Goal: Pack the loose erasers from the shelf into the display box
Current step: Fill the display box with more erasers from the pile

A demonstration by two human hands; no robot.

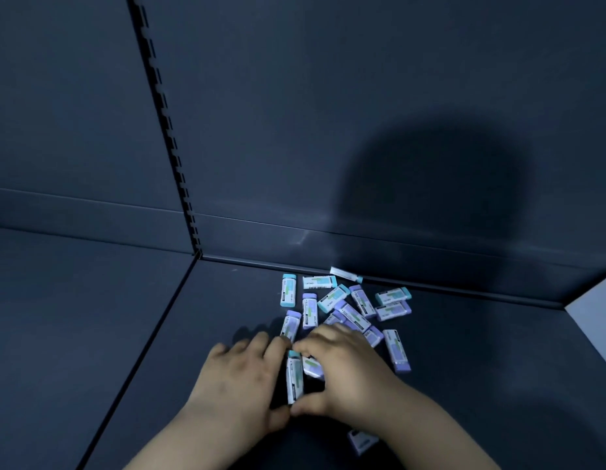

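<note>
Several loose erasers (354,315) in white printed sleeves with teal or purple ends lie scattered on the dark shelf floor (159,368) near the back wall. One eraser (294,378) stands on its long edge between my hands. My left hand (240,378) lies flat on the shelf with its fingers against that eraser's left side. My right hand (345,368) curls over it, forefinger at its far end and thumb at its near end, covering another eraser (311,366). The display box is out of view.
A single eraser (362,440) lies near my right forearm and another (398,349) to the right of my right hand. A slotted upright (166,130) divides the back wall. A pale panel (593,300) shows at the right edge.
</note>
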